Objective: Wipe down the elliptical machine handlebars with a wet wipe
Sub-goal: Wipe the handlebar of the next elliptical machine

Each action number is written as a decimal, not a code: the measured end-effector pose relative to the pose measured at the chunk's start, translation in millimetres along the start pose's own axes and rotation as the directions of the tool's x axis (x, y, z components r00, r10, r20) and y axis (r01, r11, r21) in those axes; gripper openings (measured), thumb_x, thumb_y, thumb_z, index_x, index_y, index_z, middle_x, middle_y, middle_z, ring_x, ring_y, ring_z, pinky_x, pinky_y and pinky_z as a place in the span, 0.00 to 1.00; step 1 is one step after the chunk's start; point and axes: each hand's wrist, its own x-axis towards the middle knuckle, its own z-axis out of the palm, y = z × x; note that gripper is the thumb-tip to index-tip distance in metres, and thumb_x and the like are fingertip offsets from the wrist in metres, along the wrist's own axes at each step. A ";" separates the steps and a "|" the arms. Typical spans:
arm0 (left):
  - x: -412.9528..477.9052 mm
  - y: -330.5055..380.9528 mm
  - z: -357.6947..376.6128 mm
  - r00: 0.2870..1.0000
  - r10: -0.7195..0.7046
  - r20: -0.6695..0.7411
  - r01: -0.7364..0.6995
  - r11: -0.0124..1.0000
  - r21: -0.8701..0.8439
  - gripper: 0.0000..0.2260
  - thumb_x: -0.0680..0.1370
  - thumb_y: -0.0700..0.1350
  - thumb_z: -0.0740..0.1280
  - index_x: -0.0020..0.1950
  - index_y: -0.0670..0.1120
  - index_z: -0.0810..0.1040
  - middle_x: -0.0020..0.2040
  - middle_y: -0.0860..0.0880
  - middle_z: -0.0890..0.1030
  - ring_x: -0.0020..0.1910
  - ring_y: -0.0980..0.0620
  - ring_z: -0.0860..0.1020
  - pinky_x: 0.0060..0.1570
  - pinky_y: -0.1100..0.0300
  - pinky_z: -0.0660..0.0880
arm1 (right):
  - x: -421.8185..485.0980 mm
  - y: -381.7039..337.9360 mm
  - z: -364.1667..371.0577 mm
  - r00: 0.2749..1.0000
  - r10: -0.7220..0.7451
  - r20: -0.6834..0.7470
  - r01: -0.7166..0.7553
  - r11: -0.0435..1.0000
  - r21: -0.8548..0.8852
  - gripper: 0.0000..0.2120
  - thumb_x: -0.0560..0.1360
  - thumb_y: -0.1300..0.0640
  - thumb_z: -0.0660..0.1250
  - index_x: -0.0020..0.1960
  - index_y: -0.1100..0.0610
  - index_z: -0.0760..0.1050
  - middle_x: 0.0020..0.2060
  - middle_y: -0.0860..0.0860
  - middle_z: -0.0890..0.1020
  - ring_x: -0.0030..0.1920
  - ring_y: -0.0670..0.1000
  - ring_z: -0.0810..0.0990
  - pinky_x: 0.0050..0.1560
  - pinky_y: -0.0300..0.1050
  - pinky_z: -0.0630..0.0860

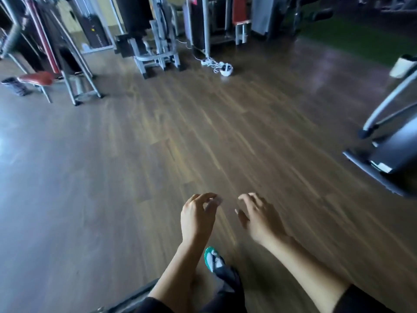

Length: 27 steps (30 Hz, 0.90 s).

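My left hand [196, 216] and my right hand [259, 216] hover side by side over the wooden floor, low in the head view. Both hold nothing, with fingers loosely curled and apart. At the right edge stands part of a grey machine [392, 152] with a curved silver arm [388, 100] and a pale-capped grip [402, 66] at its top; it is far from both hands. No wet wipe is visible. The picture is blurred by motion.
Wooden floor [180, 136] spreads ahead. Weight machines [155, 41] and a red-padded bench [36, 79] line the back left. A white round device with cables [225, 70] lies on the floor. My foot in a green-soled sandal [213, 259] shows below my hands.
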 end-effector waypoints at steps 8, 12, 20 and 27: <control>196.9 -17.4 -32.1 0.988 -0.059 -0.140 0.061 0.998 0.015 0.03 0.74 0.54 0.71 0.45 0.59 0.84 0.42 0.56 0.81 0.41 0.55 0.78 0.38 0.69 0.67 | 218.9 -58.0 0.8 0.986 -0.153 0.060 0.153 0.988 -0.002 0.16 0.79 0.47 0.59 0.65 0.51 0.69 0.63 0.49 0.73 0.62 0.53 0.73 0.58 0.47 0.69; 271.5 -44.1 -61.7 0.961 -0.137 -0.240 0.146 0.989 0.021 0.02 0.74 0.54 0.71 0.44 0.60 0.83 0.40 0.58 0.79 0.35 0.60 0.73 0.36 0.72 0.64 | 306.6 -109.2 20.7 0.951 -0.278 0.138 0.278 0.960 0.015 0.17 0.79 0.46 0.58 0.65 0.51 0.69 0.63 0.48 0.73 0.62 0.52 0.73 0.58 0.44 0.69; 386.8 -126.6 -129.0 0.792 -0.326 -0.515 0.331 0.940 -0.086 0.01 0.73 0.55 0.71 0.42 0.62 0.83 0.40 0.59 0.81 0.33 0.60 0.74 0.38 0.66 0.72 | 462.6 -230.6 88.5 0.782 -0.537 0.317 0.550 0.833 0.056 0.17 0.80 0.46 0.56 0.67 0.48 0.66 0.65 0.45 0.70 0.65 0.48 0.70 0.60 0.42 0.66; 474.7 -178.9 -221.9 0.509 -0.438 -0.741 0.461 0.866 -0.195 0.00 0.72 0.53 0.73 0.41 0.60 0.83 0.41 0.59 0.82 0.40 0.62 0.79 0.41 0.65 0.74 | 579.6 -380.1 124.6 0.498 -0.759 0.420 0.804 0.586 0.106 0.17 0.80 0.46 0.56 0.67 0.48 0.66 0.66 0.46 0.70 0.66 0.49 0.70 0.64 0.44 0.65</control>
